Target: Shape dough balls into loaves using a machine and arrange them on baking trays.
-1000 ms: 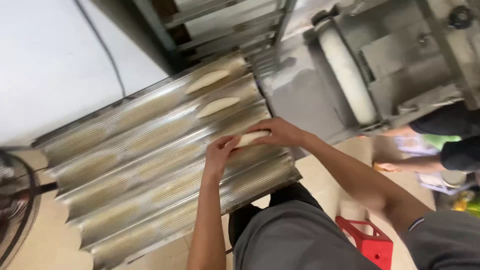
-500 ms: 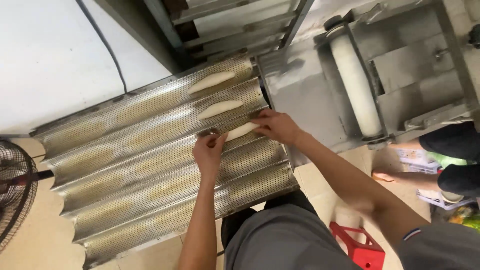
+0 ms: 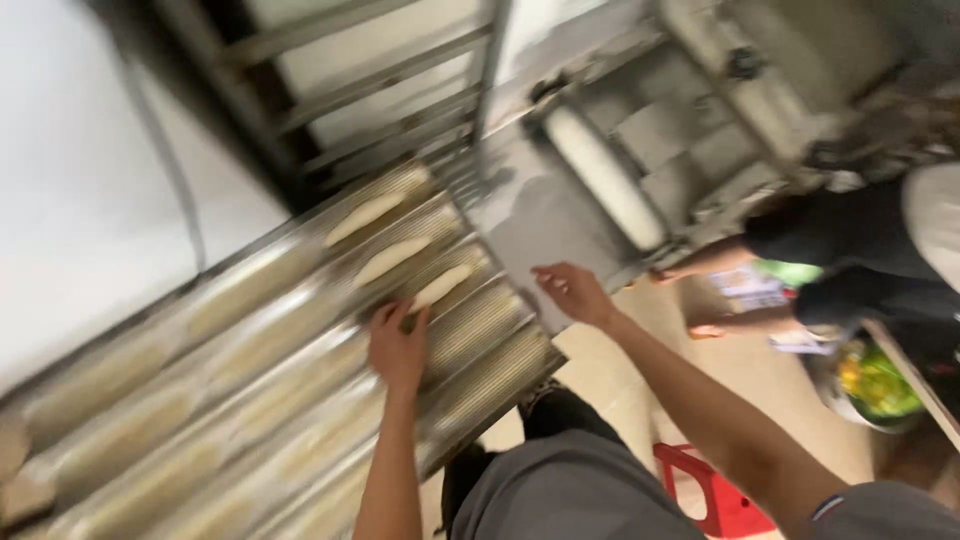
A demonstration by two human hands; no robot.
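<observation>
A grooved metal baking tray holds three pale dough sticks at its far right corner; the nearest stick lies just beyond the left hand, which rests flat on the tray. The right hand hovers open, empty, past the tray's right edge. The blurred grooves closer in seem unfilled.

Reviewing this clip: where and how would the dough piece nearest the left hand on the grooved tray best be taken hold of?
Probably the near end of the third dough piece, beside the left hand. It lies lengthwise in a channel of the grooved tray, so come from above and lift both ends with fingers along its length; soft dough may sag if pinched mid-length. The right hand is free, off the tray.
</observation>
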